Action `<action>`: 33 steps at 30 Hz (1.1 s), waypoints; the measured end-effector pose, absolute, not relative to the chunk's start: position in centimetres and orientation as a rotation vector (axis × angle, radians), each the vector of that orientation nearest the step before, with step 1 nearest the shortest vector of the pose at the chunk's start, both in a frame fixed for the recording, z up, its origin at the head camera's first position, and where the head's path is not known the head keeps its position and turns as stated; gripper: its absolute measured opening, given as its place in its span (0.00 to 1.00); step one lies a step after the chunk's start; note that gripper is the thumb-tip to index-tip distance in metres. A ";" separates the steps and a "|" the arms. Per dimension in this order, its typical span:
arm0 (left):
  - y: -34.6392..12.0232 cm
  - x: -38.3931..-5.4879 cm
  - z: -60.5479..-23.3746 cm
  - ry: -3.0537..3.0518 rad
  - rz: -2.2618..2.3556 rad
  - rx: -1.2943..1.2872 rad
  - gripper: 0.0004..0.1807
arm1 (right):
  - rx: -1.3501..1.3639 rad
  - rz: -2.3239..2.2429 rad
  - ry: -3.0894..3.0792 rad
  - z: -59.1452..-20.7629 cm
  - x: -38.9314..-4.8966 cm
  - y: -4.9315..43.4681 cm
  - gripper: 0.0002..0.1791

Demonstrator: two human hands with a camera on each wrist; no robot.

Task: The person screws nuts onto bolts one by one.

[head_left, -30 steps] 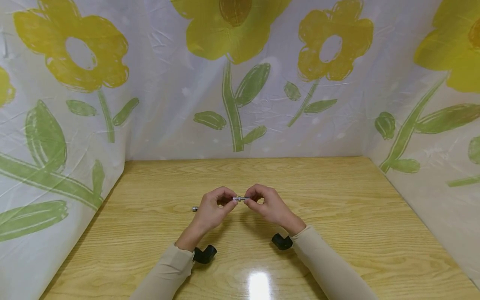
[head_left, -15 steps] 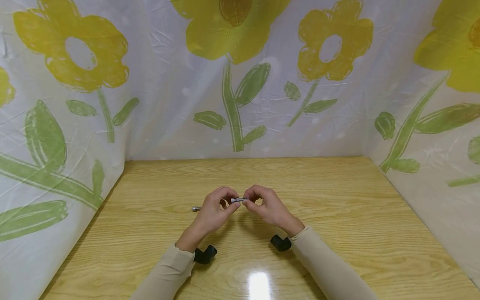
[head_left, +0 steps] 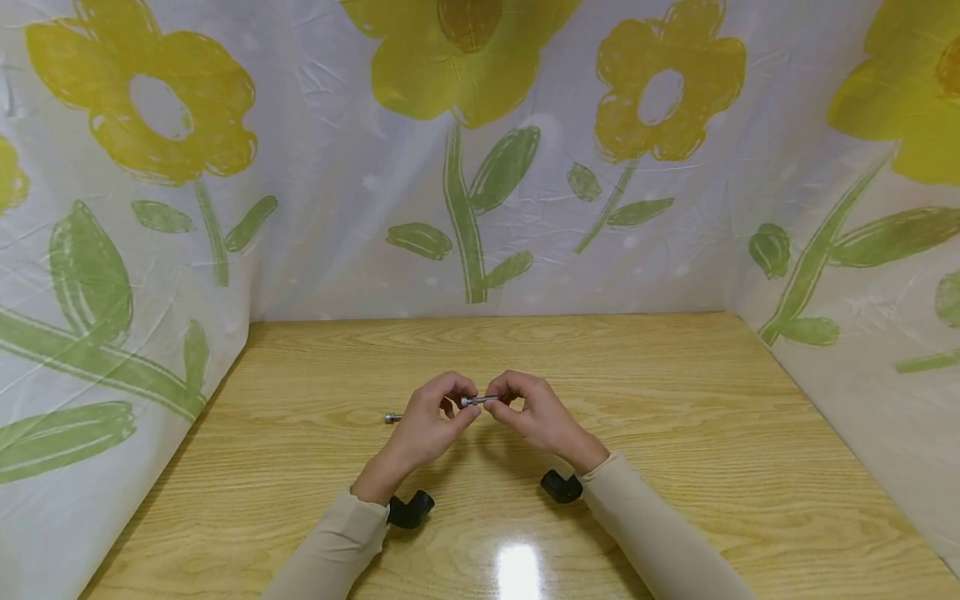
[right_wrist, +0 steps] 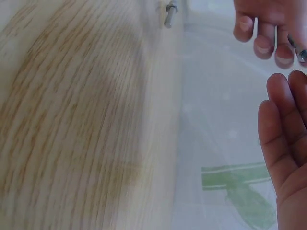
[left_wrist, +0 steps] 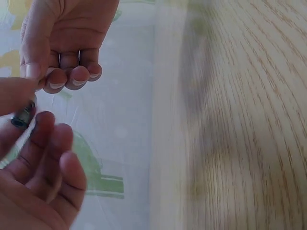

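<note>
A small silver bolt [head_left: 483,399] with a nut [head_left: 474,402] on its shank lies level between the two hands in the head view. My left hand [head_left: 431,421] pinches it at the nut between thumb and forefinger, and the bolt head [left_wrist: 20,121] pokes out toward the palm in the left wrist view. At the threaded end, the thumb and forefinger of my right hand [head_left: 534,412] hold the shank. The other right fingers are loosely curled in the left wrist view. In the right wrist view, the held bolt shows only at the right edge, partly behind fingers.
A second bolt [head_left: 392,417] lies on the wooden table [head_left: 637,375], partly behind the left hand. Black wrist camera mounts [head_left: 411,508] sit under both sleeves. A flower-printed curtain [head_left: 337,275] stands along the back and both sides.
My left fingertips have slid right from the bolt head onto the nut, so the head now shows on their palm side. More of the second bolt is uncovered. My right hand has shifted slightly left.
</note>
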State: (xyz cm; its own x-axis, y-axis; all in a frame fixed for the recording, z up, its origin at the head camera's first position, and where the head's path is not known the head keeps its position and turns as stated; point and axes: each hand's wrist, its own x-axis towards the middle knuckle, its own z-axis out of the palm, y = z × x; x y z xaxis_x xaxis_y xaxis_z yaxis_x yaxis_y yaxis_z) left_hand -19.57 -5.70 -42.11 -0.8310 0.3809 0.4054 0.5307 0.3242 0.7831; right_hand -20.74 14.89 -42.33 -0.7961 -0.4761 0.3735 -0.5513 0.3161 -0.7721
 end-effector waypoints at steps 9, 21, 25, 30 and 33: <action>-5.9 -19.9 -42.6 -2.486 -1.538 -0.792 0.06 | 0.979 1.513 -2.484 -42.1 -20.7 14.8 0.03; -6.0 -19.9 -42.7 -2.517 -1.523 -0.769 0.09 | 0.968 1.526 -2.504 -42.1 -20.6 14.9 0.05; -6.0 -19.9 -42.6 -2.476 -1.550 -0.796 0.08 | 0.961 1.523 -2.506 -42.2 -20.7 14.9 0.03; -5.9 -19.9 -42.6 -2.431 -1.558 -0.848 0.05 | 0.959 1.515 -2.503 -42.3 -20.7 14.9 0.03; -5.9 -19.9 -42.6 -2.466 -1.541 -0.816 0.04 | 0.963 1.521 -2.498 -42.2 -20.6 14.9 0.06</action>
State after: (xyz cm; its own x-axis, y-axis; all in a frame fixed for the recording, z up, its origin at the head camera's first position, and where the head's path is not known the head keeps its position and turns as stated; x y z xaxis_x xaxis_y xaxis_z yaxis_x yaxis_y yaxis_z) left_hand -19.90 -5.92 -42.64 -0.8471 0.3779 0.3737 0.5014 0.3354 0.7975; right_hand -20.59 14.89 -42.24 -0.8026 -0.4763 0.3592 -0.5379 0.3173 -0.7810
